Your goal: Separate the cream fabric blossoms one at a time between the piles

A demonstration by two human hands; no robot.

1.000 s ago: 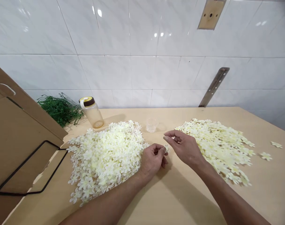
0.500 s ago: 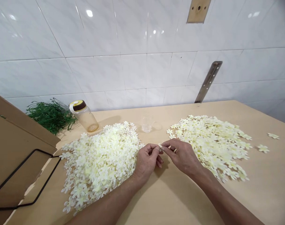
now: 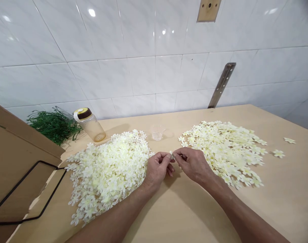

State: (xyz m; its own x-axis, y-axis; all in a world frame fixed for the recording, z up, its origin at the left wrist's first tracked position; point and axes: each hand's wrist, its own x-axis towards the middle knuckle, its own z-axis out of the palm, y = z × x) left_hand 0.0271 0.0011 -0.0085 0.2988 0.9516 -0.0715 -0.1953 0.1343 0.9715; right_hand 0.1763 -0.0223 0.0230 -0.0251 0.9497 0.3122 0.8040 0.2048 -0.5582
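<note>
Between the two heaps, my left hand [image 3: 157, 167] and my right hand [image 3: 190, 162] meet above the table. Their fingertips pinch one small pale artificial flower [image 3: 172, 155], mostly hidden by the fingers. To the left, close against my left hand, spreads a large heap of white-yellow artificial flowers [image 3: 113, 165]. A second flower heap [image 3: 227, 148], flatter and more yellow, lies beyond my right hand. Just past the fingertips stands a small clear plastic cup [image 3: 157, 132].
A clear bottle [image 3: 90, 125] with a brown and yellow lid stands back left, beside green artificial stems [image 3: 54, 125]. At left are a cardboard box [image 3: 22, 162] and a black wire frame [image 3: 54, 195]. Two loose flowers [image 3: 279, 154] lie far right. A tiled wall [image 3: 141, 77] borders the table.
The view has shifted slightly, so most things sit a little further left. Both hands keep their pinch on the small flower, with the fingers barely moved.
</note>
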